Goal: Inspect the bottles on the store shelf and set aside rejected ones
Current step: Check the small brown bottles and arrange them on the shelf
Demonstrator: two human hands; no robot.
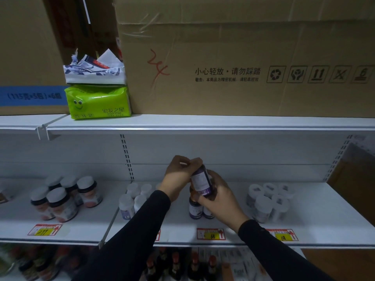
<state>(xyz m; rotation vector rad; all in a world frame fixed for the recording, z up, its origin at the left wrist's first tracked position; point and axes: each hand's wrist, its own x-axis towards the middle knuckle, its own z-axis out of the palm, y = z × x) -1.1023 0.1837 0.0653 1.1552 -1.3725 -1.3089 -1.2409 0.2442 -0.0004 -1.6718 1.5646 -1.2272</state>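
Note:
I hold a dark purple bottle [201, 182] with a white label tilted above the middle of the white shelf [316, 211]. My left hand [178, 175] grips its cap end from above, fingers curled over the top. My right hand [217, 196] grips the bottle's lower body from the right. Two purple bottles [197, 209] stand on the shelf just beneath my hands. White-capped bottles [133, 199] stand to the left of them, and a group of wrapped white bottles [269, 201] stands to the right.
Dark jars with white lids [65, 197] stand at the shelf's left. Price tags [211, 233] line the front edge. Above, an upper shelf carries cardboard boxes [243, 63] and a green tissue pack [98, 102]. Dark bottles [182, 264] fill the shelf below.

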